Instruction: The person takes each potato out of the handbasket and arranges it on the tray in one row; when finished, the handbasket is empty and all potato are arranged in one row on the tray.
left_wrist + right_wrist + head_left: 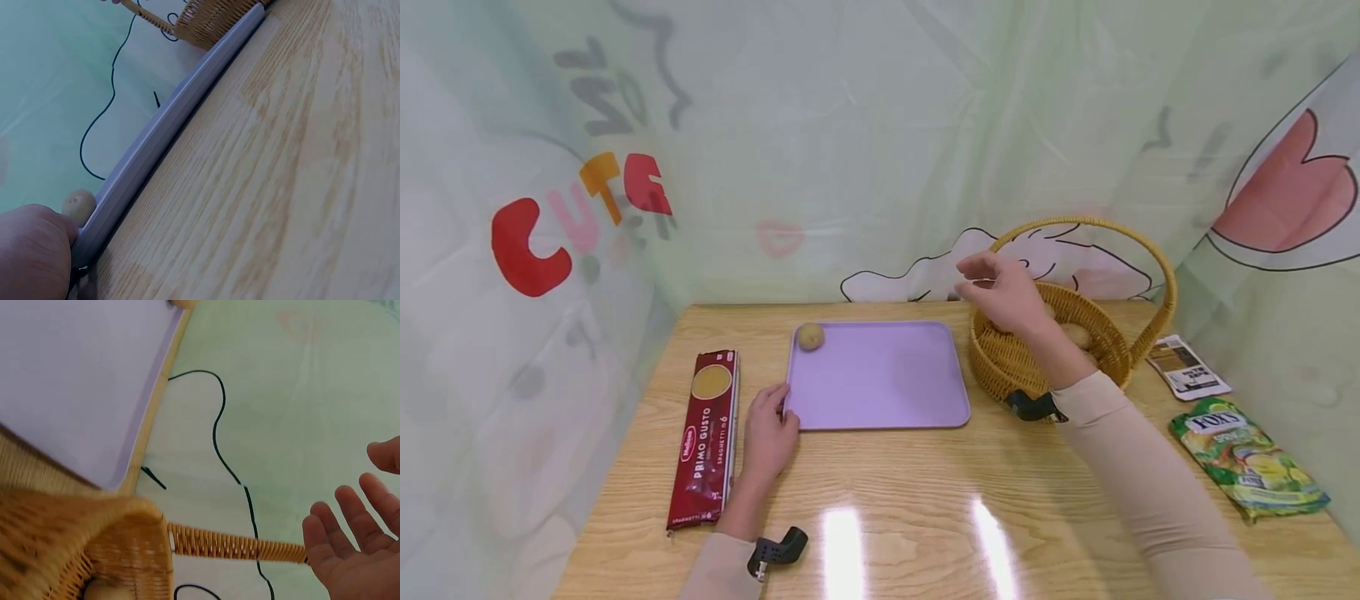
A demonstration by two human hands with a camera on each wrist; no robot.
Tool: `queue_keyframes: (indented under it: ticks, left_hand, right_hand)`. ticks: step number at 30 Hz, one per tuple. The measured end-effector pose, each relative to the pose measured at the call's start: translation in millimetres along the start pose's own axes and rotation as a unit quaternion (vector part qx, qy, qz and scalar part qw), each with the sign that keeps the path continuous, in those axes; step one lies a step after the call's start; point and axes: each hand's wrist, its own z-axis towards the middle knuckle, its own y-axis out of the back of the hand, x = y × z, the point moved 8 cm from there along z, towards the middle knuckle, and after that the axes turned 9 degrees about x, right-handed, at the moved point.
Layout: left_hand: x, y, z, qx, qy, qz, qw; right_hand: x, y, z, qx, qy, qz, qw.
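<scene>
Fingers of the right hand [1003, 292] are spread and relaxed, holding nothing, above the near-left rim of the wicker basket [1000, 358]. Inside it lie pale potatoes [1077, 335]; another potato [809, 336] sits in the far-left corner of the lilac tray [880, 379]. Left hand [767, 433] rests on the table, fingertips touching the tray's left edge. Potatoes look firm, smooth, rounded, fairly light; best pinched around the middle. Tray: stiff, slick plastic.
</scene>
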Motion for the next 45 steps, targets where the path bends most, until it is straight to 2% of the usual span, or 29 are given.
queue_keyframes:
  ticks: [7, 17, 22, 29, 34, 37, 41, 45]
  left_hand:
    - [-4.1, 6.3, 0.6, -0.007, -0.004, 0.004, 1.0]
    - [-0.7, 2.1, 1.4, -0.003, -0.005, -0.003, 1.0]
    - [0.3, 0.9, 1.4, 0.001, 0.006, -0.007, 1.0]
    - [0.1, 2.5, 2.3, 0.002, 0.005, -0.004, 1.0]
    - [1.7, 2.9, 2.4, -0.001, 0.0, -0.005, 1.0]
    - [2.4, 2.0, 2.4, 0.0, 0.0, -0.004, 1.0]
    - [1.3, 2.0, 2.6, -0.005, -0.008, 0.0, 1.0]
    - [0.0, 3.0, 2.7, -0.015, -0.018, 0.004, 0.9997]
  right_hand:
    - [-9, 14, 1, 0.03, -0.002, -0.021, 0.999]
    - [-31, 24, 7, 0.088, -0.013, -0.082, 0.993]
    - [-53, 32, 14, 0.095, -0.043, -0.098, 0.99]
    - [-93, 39, 24, 0.105, -0.08, -0.119, 0.984]
    - [-126, 35, 32, 0.116, -0.109, -0.139, 0.977]
    - [-141, 29, 36, 0.128, -0.121, -0.128, 0.976]
    - [-146, 19, 38, 0.145, -0.123, -0.138, 0.972]
    - [-145, 10, 41, 0.158, -0.113, -0.2, 0.96]
